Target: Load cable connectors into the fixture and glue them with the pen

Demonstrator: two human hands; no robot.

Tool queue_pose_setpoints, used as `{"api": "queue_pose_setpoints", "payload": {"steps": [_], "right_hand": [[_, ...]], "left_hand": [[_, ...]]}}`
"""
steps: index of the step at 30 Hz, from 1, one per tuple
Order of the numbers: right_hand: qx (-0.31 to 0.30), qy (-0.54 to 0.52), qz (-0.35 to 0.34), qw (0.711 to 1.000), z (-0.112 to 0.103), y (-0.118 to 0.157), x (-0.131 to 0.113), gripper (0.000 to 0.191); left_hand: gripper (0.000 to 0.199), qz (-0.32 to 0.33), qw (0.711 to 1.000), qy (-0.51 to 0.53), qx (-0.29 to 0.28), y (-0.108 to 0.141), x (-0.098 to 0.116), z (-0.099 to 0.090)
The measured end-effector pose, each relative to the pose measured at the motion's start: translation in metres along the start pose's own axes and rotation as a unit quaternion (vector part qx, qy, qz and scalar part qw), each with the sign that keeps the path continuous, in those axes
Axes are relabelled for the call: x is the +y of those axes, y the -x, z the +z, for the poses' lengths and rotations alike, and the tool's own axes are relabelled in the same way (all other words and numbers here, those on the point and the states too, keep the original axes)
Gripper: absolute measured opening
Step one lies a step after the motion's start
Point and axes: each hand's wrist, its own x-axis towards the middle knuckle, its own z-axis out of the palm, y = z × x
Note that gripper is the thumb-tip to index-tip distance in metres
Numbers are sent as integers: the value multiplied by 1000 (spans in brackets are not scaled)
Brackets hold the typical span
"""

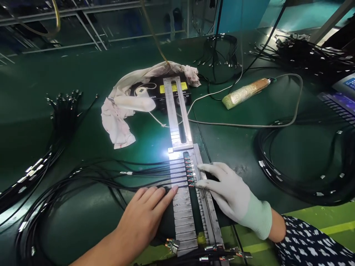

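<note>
A long slotted metal fixture (184, 218) runs up the middle of the green bench, with black cables (149, 181) lying across its slots. Their stripped ends with small coloured wires (190, 171) sit in a row at the fixture's central gap. My bare left hand (152, 207) lies over the lower cables at the fixture's left edge, fingers extended. On the right, my right hand (229, 188) wears a white glove, its thumb and index finger spread along the fixture's right rail beside the wire ends. A bright light shines at the upper slots.
Behind the fixture are a black box (159, 99), a draped cloth (118, 123) and a taped tool (245, 94) with a cord. Cable bundles lie at left (65, 118), coiled at right (263, 159), and heaped at back right (310, 55). More connectors (173, 245) are at the near edge.
</note>
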Motion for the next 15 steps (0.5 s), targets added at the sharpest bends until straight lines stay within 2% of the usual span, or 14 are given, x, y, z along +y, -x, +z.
{"api": "queue_pose_setpoints", "payload": {"steps": [5, 8, 11, 15], "right_hand": [[25, -13, 43, 999, 4, 13, -5, 31], [31, -19, 69, 997, 6, 16, -6, 27], [40, -42, 94, 994, 6, 14, -6, 23], [42, -57, 110, 991, 5, 10, -6, 22]], "left_hand": [[28, -11, 990, 113, -79, 23, -1, -35], [20, -25, 984, 128, -122, 36, -3, -42], [22, -4, 983, 140, -119, 40, -8, -40], [27, 62, 989, 113, -79, 39, -14, -33]]}}
